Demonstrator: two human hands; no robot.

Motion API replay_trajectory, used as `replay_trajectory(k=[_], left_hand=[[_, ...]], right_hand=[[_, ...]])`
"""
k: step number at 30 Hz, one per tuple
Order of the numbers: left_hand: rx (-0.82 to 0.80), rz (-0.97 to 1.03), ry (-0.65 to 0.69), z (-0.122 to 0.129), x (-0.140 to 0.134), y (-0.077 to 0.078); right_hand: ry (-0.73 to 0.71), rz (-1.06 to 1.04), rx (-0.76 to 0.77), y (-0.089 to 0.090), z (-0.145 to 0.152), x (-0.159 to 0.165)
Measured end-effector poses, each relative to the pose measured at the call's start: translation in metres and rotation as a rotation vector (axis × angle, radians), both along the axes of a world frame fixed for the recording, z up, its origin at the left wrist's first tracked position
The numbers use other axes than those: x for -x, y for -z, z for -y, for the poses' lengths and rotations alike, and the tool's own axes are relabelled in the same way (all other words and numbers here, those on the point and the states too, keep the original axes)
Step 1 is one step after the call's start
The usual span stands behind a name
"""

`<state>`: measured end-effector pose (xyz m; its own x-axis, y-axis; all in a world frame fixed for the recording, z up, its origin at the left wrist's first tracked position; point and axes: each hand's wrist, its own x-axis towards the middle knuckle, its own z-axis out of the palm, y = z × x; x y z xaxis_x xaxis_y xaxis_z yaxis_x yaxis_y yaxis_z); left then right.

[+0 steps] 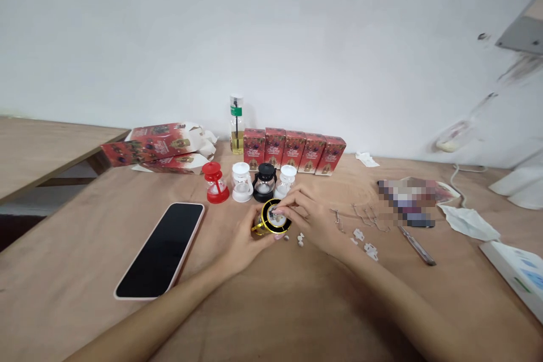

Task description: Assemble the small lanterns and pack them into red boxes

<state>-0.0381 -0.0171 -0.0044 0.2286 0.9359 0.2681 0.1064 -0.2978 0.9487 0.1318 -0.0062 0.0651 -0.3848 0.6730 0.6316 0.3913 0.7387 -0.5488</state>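
above the table point(237, 317), left hand point(244, 243) gripped a gold-rimmed lantern point(271, 225); right hand point(311, 220), fingertips nearly together, contents unclear, apparently worked its end, seemingly needing steadiness next.

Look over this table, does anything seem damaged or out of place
Yes: at back left, opened red packaging lies in an untidy heap, unlike the five upright Christmas boxes nearby. The gold lantern is tilted, but the left hand holds it that way.
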Motion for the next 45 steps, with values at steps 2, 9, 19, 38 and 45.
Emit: replay_trajectory(k=[2,9,19,38,45], left_hand=[[-0.005,0.002,0.004,0.000,0.000,0.000],[0.009,0.034,0.034,-0.001,-0.001,-0.004],[0.016,0.033,0.012,-0.002,0.001,-0.008],[0.051,0.086,-0.084,-0.006,-0.001,-0.006],[0.096,0.131,-0.103,-0.008,-0.001,0.000]], right_hand=[[0.028,-0.033,0.046,-0.002,0.001,0.001],[0.000,-0.274,0.511,0.001,-0.003,0.002],[-0.312,-0.468,0.887,0.003,-0.003,0.000],[0.252,-0.036,0.421,-0.043,0.000,-0.083],[0.476,0.594,0.644,-0.017,0.021,-0.142]])
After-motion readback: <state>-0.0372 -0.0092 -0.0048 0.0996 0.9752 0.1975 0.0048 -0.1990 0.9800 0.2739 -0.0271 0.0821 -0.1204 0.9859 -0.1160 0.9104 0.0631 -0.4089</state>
